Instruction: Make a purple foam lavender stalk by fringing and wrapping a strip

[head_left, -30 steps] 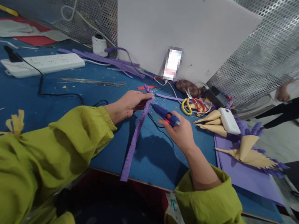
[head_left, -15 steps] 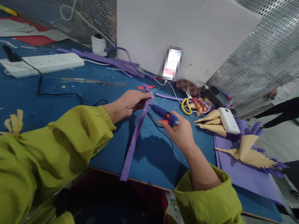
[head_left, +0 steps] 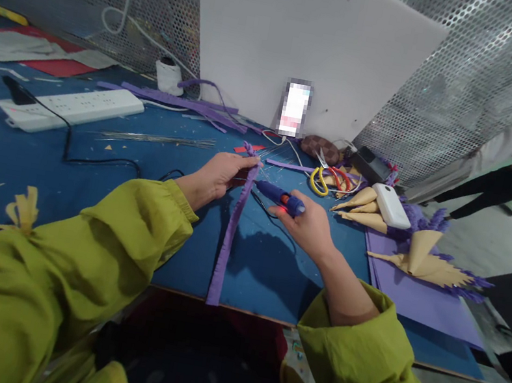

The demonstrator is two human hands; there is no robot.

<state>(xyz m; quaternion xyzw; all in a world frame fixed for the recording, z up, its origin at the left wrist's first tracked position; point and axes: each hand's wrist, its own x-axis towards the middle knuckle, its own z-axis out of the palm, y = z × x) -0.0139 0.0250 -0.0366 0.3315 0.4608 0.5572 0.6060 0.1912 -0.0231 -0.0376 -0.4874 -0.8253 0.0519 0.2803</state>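
Observation:
Between the fingertips of my left hand point(head_left: 219, 177) is the top of a long purple paper strip point(head_left: 230, 233), which hangs down toward the table's front edge. Its edge looks cut into a fringe, and a small twisted purple tip sticks up above my fingers. My right hand point(head_left: 310, 226) is wrapped round a blue glue gun point(head_left: 279, 197) with a red light glowing near the grip. The gun's nozzle points left at the strip, close beside it; whether they touch is too small to tell.
On the blue table point(head_left: 131, 222) lie a white power strip point(head_left: 82, 111), wires point(head_left: 161, 140), scissors point(head_left: 321, 182), tan paper cones point(head_left: 363, 200) and purple sheets point(head_left: 420, 296). A lit phone point(head_left: 294, 107) leans on the white board point(head_left: 284, 31). Two people stand at the right.
The hanging strip has shifted very slightly, and its lower end sits a bit higher. The glue gun has moved a touch left; both hands keep their holds.

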